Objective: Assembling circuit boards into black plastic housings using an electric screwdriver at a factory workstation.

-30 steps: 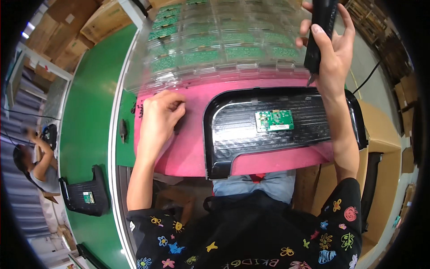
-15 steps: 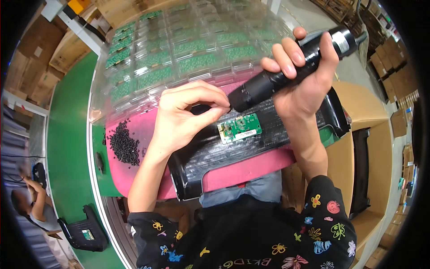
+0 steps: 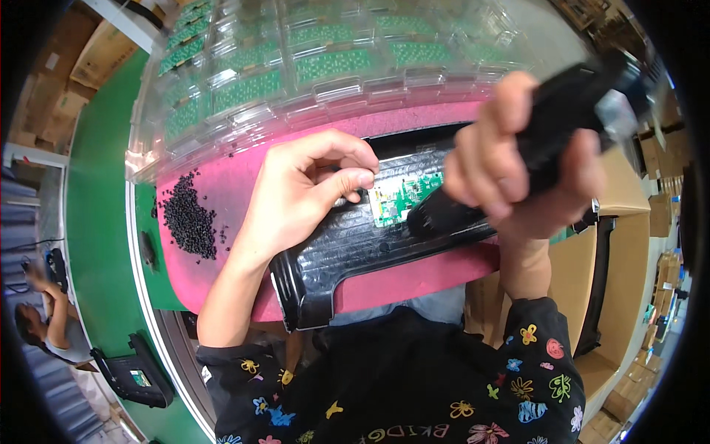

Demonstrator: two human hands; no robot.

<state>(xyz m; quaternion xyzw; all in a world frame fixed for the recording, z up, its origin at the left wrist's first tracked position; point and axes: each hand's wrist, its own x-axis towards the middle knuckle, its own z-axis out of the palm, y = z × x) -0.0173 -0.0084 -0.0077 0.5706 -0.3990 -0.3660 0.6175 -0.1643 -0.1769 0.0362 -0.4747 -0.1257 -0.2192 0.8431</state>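
Note:
My right hand [image 3: 510,155] is wrapped round a black electric screwdriver [image 3: 562,118], blurred by motion. The tool slants down to the left, its nose close to the lower edge of a green circuit board [image 3: 392,200]; whether its tip touches is hidden. The board lies on a long black plastic housing [image 3: 355,240], set across a pink mat [image 3: 399,274]. My left hand [image 3: 296,196] hovers by the board's left end, thumb and fingertips pinched; anything between them is too small to make out. Left of it, small black screws [image 3: 188,218] lie heaped on the mat.
Stacked clear plastic trays [image 3: 296,96] of green circuit boards fill the far side. An open cardboard box [image 3: 625,281] with a black part stands at the right. On the green bench at lower left rests another black housing [image 3: 133,370]; a person [image 3: 55,318] sits beyond.
The screwdriver has swung from my left fingertips down to the board's lower edge. My left hand has drawn slightly away from it, still pinched. The view has shifted a little.

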